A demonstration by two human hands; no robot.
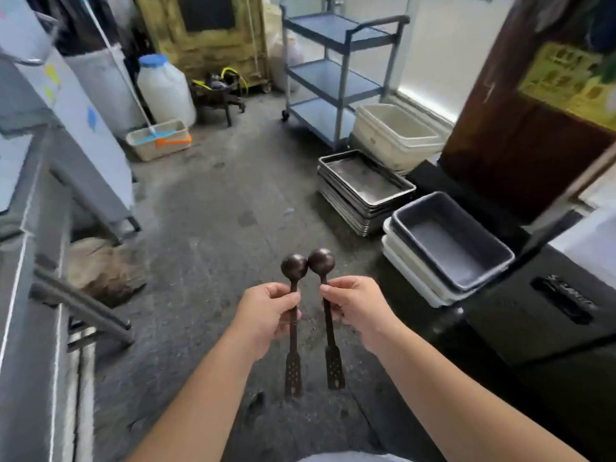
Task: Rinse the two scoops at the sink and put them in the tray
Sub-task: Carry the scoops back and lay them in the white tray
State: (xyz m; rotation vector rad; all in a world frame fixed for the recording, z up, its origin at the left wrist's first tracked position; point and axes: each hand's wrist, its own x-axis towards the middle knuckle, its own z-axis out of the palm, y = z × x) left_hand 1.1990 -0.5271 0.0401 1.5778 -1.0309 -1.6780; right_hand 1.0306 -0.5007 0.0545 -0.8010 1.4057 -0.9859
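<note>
A: Scoops, count?

B: Two. Dark, round-bowled, long thin handles ending in flat perforated tabs. Left scoop in the left hand, right scoop in the right hand. Both upright, bowls up, held out over the floor. The bowls sit side by side, touching or nearly so; cannot tell which.

A: Grip?

B: Each hand has its fingers and thumb curled round the upper part of a handle, just below the bowl. Tabs hang free beneath the hands.

A: Trays?

B: One grey tub on the floor to the right, nested on what look like two white tubs. Behind it, one stack of flat metal trays, too many thin edges to count. Further back, cream bins, nested, at least two.

A: Anything else?

B: One three-shelf cart. One white jug with a blue lid. One mop standing in one basket. Steel tabletop edge along the left. The scoops are well apart from all the tubs.
</note>
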